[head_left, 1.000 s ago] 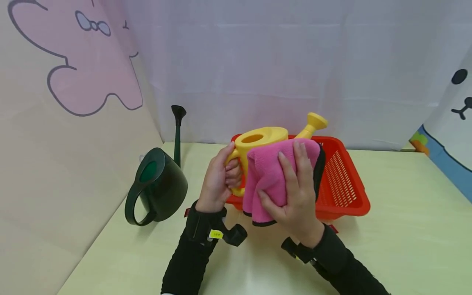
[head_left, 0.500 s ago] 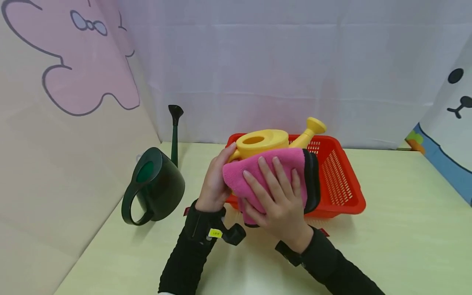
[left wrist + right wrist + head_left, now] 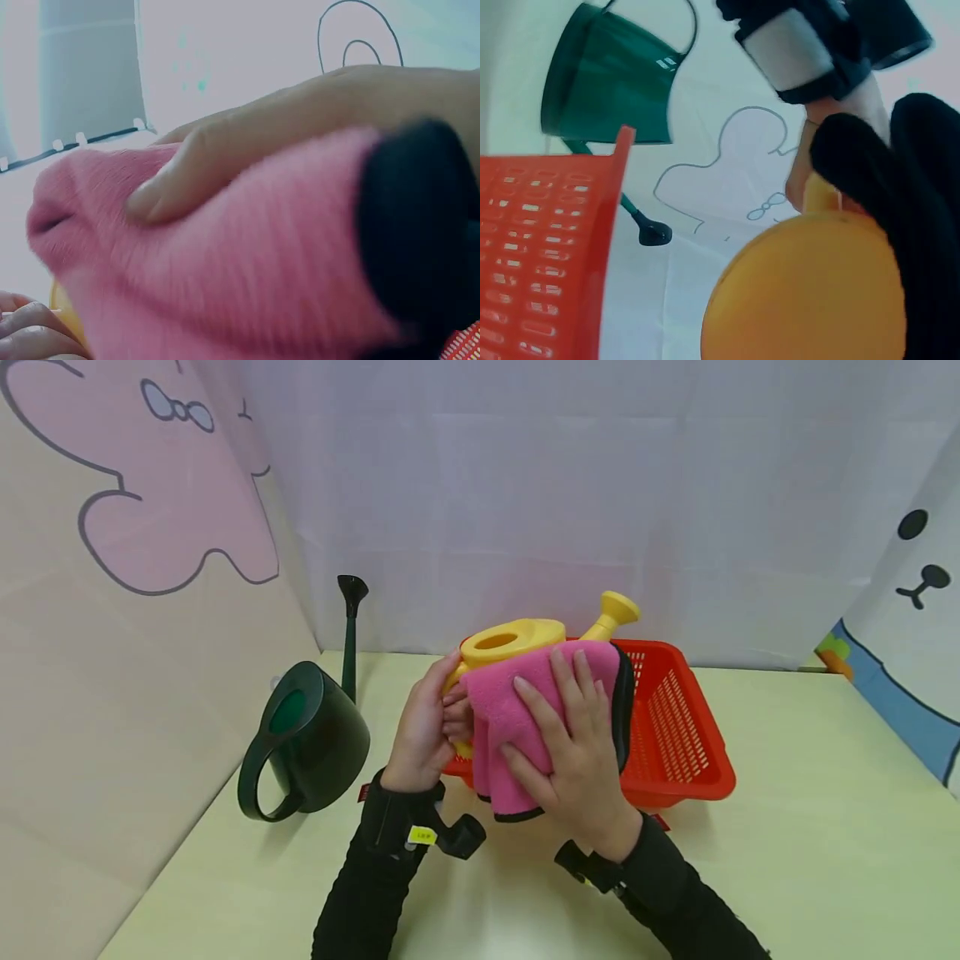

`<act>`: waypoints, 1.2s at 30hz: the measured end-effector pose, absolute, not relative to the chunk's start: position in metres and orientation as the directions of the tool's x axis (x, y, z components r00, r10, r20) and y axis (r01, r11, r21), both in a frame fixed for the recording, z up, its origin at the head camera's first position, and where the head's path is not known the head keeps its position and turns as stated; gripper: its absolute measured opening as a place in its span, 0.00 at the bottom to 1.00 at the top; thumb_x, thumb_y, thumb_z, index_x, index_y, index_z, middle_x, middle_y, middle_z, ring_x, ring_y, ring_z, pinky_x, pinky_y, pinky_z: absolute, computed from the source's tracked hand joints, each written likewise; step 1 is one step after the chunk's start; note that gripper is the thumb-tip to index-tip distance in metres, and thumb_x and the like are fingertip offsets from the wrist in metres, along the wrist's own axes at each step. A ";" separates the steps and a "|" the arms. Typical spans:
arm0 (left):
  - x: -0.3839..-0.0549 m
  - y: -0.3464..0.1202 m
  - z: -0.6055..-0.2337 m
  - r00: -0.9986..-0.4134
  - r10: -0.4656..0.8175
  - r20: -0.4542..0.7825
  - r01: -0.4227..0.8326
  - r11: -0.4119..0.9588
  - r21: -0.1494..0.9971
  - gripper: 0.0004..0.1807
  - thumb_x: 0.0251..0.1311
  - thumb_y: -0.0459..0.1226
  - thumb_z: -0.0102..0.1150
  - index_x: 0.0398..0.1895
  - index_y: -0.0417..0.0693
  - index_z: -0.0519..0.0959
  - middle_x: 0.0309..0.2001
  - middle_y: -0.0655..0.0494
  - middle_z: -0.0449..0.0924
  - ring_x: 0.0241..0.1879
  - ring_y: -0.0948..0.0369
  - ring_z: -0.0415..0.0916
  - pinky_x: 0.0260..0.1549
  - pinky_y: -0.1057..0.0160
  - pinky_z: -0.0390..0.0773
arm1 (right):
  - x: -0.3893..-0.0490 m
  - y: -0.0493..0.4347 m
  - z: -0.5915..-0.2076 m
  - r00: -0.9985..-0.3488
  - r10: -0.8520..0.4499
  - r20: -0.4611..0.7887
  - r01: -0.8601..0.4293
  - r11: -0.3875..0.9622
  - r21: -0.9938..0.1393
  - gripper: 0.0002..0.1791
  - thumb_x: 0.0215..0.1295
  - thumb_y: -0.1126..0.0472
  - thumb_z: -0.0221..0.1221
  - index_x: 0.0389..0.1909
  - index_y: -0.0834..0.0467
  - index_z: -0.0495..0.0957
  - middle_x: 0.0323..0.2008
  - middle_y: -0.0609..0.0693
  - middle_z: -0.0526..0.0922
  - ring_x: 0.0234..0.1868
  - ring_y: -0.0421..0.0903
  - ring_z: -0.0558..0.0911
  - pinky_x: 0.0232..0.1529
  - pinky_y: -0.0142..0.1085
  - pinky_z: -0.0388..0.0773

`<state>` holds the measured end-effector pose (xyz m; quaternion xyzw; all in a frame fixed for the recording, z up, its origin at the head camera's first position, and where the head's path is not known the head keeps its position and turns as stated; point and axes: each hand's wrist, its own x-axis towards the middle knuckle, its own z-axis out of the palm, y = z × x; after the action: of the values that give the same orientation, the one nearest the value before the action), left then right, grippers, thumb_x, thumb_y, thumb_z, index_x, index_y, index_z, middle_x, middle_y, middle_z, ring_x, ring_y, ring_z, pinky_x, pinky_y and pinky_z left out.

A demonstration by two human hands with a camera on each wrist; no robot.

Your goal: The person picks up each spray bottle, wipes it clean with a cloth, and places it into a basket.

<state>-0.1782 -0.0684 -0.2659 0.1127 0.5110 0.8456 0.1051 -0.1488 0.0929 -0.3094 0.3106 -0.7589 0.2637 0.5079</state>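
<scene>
A yellow watering can [image 3: 543, 632] is held up by its handle in my left hand [image 3: 422, 735], fingers curled round it. My right hand [image 3: 581, 768] lies spread, fingers nearly straight, pressing a pink cloth [image 3: 495, 702] with black trim to the can's side. The cloth hides most of the can's body in the head view. In the left wrist view the thumb of that right hand [image 3: 262, 127] sinks into the pink pile. The right wrist view shows the can's rounded yellow base [image 3: 810, 292] beside the cloth's black side [image 3: 937, 217].
A red perforated basket [image 3: 716, 768] stands on the table right behind the can and cloth. To the left is a dark green watering can [image 3: 330, 752], its long spout pointing up. A pale curtain [image 3: 570, 510] closes off the back.
The right hand and cloth slid left and down over the can, then back up. The can dipped, then rose again and now sits slightly further left. The left hand keeps its grip.
</scene>
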 end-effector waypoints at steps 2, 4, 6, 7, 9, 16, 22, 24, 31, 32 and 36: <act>-0.179 -0.070 -0.266 -0.946 0.310 0.094 -0.061 -0.456 0.888 0.22 0.69 0.47 0.33 0.14 0.53 0.59 0.08 0.66 0.57 0.08 0.70 0.53 0.10 0.75 0.53 | -0.150 0.096 -0.306 -0.347 -0.173 0.922 -0.758 0.630 -0.167 0.31 0.66 0.41 0.45 0.65 0.52 0.60 0.69 0.56 0.54 0.70 0.54 0.53 0.68 0.51 0.53; -0.178 -0.071 -0.265 -0.944 0.318 0.088 -0.070 -0.454 0.888 0.25 0.69 0.47 0.32 0.11 0.53 0.57 0.07 0.66 0.57 0.07 0.70 0.53 0.09 0.74 0.52 | -0.150 0.100 -0.304 -0.405 -0.146 0.903 -0.772 0.584 -0.252 0.33 0.65 0.40 0.44 0.65 0.54 0.59 0.69 0.57 0.53 0.69 0.54 0.54 0.67 0.46 0.58; -0.178 -0.071 -0.266 -0.945 0.316 0.080 -0.076 -0.453 0.888 0.26 0.69 0.48 0.32 0.10 0.53 0.56 0.06 0.66 0.57 0.07 0.69 0.53 0.09 0.74 0.52 | -0.150 0.102 -0.302 -0.462 -0.121 0.879 -0.777 0.533 -0.335 0.35 0.66 0.40 0.44 0.67 0.57 0.56 0.69 0.58 0.52 0.69 0.53 0.53 0.66 0.41 0.59; -0.178 -0.071 -0.266 -0.945 0.316 0.080 -0.076 -0.453 0.888 0.26 0.69 0.48 0.32 0.10 0.53 0.56 0.06 0.66 0.57 0.07 0.69 0.53 0.09 0.74 0.51 | -0.150 0.103 -0.302 -0.485 -0.111 0.867 -0.778 0.508 -0.370 0.36 0.66 0.41 0.44 0.67 0.59 0.54 0.69 0.59 0.51 0.69 0.53 0.53 0.66 0.38 0.60; -0.177 -0.071 -0.265 -0.946 0.313 0.085 -0.069 -0.448 0.891 0.26 0.69 0.47 0.32 0.10 0.53 0.56 0.06 0.66 0.57 0.07 0.69 0.53 0.10 0.73 0.51 | -0.151 0.104 -0.301 -0.522 -0.091 0.848 -0.780 0.452 -0.432 0.37 0.67 0.44 0.44 0.67 0.63 0.50 0.68 0.60 0.51 0.69 0.52 0.52 0.67 0.35 0.58; -0.177 -0.069 -0.264 -0.957 0.272 0.103 -0.023 -0.423 0.906 0.25 0.69 0.47 0.34 0.11 0.52 0.56 0.08 0.65 0.56 0.08 0.68 0.53 0.11 0.72 0.52 | -0.154 0.102 -0.302 -0.556 -0.021 0.831 -0.762 0.414 -0.499 0.39 0.66 0.45 0.46 0.68 0.64 0.46 0.68 0.60 0.51 0.70 0.50 0.50 0.68 0.38 0.56; -0.173 -0.069 -0.263 -0.958 0.268 0.099 -0.027 -0.430 0.902 0.24 0.69 0.46 0.35 0.12 0.51 0.57 0.08 0.65 0.56 0.08 0.68 0.53 0.10 0.73 0.52 | -0.151 0.097 -0.306 -0.475 -0.031 0.879 -0.761 0.516 -0.393 0.50 0.56 0.32 0.50 0.69 0.61 0.47 0.69 0.62 0.50 0.70 0.54 0.49 0.68 0.56 0.42; -0.172 -0.069 -0.263 -0.956 0.273 0.104 -0.026 -0.433 0.901 0.24 0.69 0.46 0.35 0.12 0.51 0.56 0.08 0.65 0.56 0.07 0.68 0.53 0.10 0.73 0.52 | -0.149 0.096 -0.306 -0.451 -0.043 0.891 -0.754 0.553 -0.355 0.53 0.52 0.30 0.52 0.69 0.58 0.47 0.69 0.60 0.50 0.71 0.55 0.48 0.66 0.61 0.38; -0.173 -0.064 -0.265 -0.951 0.285 0.116 -0.023 -0.441 0.897 0.22 0.69 0.45 0.36 0.14 0.51 0.58 0.09 0.65 0.56 0.08 0.69 0.53 0.11 0.74 0.53 | -0.143 0.088 -0.310 -0.310 -0.135 0.941 -0.687 0.716 -0.124 0.44 0.57 0.36 0.52 0.68 0.56 0.53 0.70 0.60 0.51 0.71 0.60 0.49 0.64 0.65 0.43; -0.173 -0.064 -0.265 -0.954 0.277 0.113 -0.023 -0.445 0.895 0.21 0.68 0.45 0.37 0.15 0.51 0.61 0.10 0.65 0.57 0.08 0.69 0.53 0.11 0.74 0.54 | -0.142 0.086 -0.311 -0.289 -0.158 0.944 -0.670 0.737 -0.082 0.42 0.58 0.38 0.52 0.67 0.57 0.55 0.69 0.60 0.52 0.71 0.60 0.49 0.64 0.64 0.44; -0.171 -0.062 -0.264 -0.968 0.232 0.095 -0.013 -0.424 0.905 0.13 0.66 0.46 0.40 0.33 0.48 0.71 0.22 0.62 0.70 0.21 0.69 0.68 0.22 0.75 0.70 | -0.137 0.078 -0.316 -0.244 -0.295 0.924 -0.581 0.807 0.104 0.34 0.63 0.41 0.47 0.65 0.56 0.61 0.69 0.60 0.55 0.71 0.59 0.51 0.66 0.61 0.41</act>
<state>-0.1712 -0.0615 -0.2643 0.1030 0.5315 0.8376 0.0731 -0.1373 0.0779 -0.3161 0.2816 -0.7778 0.1309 0.5465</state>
